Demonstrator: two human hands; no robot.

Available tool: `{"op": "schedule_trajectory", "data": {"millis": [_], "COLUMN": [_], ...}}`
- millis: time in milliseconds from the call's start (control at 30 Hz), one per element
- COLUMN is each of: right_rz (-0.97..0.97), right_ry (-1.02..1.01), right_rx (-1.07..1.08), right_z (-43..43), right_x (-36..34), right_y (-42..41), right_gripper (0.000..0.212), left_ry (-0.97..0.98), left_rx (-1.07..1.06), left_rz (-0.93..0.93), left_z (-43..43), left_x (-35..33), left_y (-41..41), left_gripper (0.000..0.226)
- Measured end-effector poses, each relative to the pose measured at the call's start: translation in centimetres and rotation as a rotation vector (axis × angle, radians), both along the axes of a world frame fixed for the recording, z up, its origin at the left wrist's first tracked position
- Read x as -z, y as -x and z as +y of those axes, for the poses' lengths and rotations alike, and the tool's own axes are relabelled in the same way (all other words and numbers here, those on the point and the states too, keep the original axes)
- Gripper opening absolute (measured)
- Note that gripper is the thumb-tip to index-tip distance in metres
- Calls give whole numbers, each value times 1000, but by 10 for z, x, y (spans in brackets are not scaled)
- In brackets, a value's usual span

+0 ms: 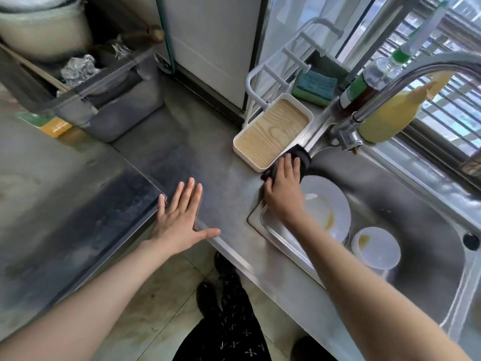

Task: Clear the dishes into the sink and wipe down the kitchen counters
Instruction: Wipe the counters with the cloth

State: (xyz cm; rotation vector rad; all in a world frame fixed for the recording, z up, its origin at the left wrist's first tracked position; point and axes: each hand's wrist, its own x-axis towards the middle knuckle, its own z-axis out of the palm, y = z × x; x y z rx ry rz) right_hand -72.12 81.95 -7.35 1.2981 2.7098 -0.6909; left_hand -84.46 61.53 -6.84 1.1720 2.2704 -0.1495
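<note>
Steel covers the counter (197, 152), which bends in an L around the person, and the sink (421, 230) is sunk into it on the right. The right hand (282, 190) lies palm down on a black cloth (303, 158), fingers spread flat and pressing it onto the counter strip at the sink's far left corner; the cloth bunches out beyond the fingertips toward the base of the tap (390, 89). Just left of the cloth, touching or nearly touching it, stands a white tray (273, 131) with a pale wood-grain bottom, and a white rack (283, 63) rises behind that tray. Inside the sink, right under the right wrist, a large white plate (328, 209) leans on the left wall with a yellowish smear on it. A smaller white bowl (376, 247) sits beside the plate toward the sink's middle, also smeared yellow. The drain hole (471, 241) shows at the right edge of the basin. The left hand (182, 217) is open with fingers extended and slack, holding nothing, palm down at the counter's front edge well left of the sink; whether it rests on the steel or hovers just above cannot be told. Behind the sink, by the window, are a green and blue sponge (316, 87), a dark bottle (356, 92) and a yellow bottle (390, 113). Far left of the sink, a grey bin (112, 100) holds crumpled foil (78, 70).
</note>
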Motion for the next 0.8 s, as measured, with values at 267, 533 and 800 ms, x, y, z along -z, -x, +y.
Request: {"op": "schedule_trajectory", "data": {"millis": [267, 533, 800], "right_rz": [59, 46, -46], "right_ry": [-69, 27, -99], "right_rx": [-336, -592, -600], "right_z": [-102, -137, -106], "right_x": [2, -3, 12], "right_y": [-46, -23, 99], "right_gripper": [55, 54, 62], "left_ry": [-95, -325, -272], "left_rx": [-20, -229, -201], "left_rz": [21, 166, 272], "left_z": [-6, -80, -101], "left_x": [0, 11, 19], "left_y": [-4, 3, 62], "left_gripper": [109, 78, 82]}}
